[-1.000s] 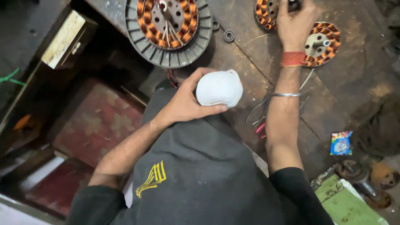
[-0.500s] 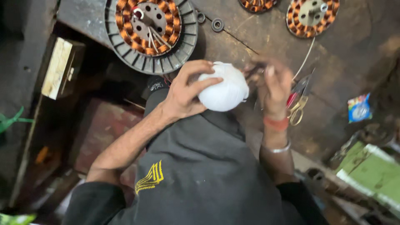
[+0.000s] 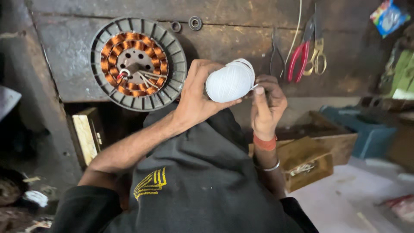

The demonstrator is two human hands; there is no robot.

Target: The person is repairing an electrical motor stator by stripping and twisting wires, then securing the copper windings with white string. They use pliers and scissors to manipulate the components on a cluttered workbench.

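The left hand (image 3: 196,97) wraps its fingers around a white spool of thread (image 3: 230,81), holding it up above the lap, in front of the dark worktop (image 3: 241,41). The right hand (image 3: 267,105) sits just beside the spool's right end, thumb and forefinger pinched together at what looks like the loose end of the white strand; the strand itself is too fine to see clearly.

To do this well, the left grip should stay firm but leave the spool's outer turns free, so the thread can peel off without snagging. The right fingertips should hold the end close to the spool and draw it straight out, not across the turns.

On the worktop lies a fan stator with copper windings (image 3: 138,64), and further right red-handled pliers (image 3: 299,51) and brass-coloured scissors (image 3: 318,54), well apart from both hands.
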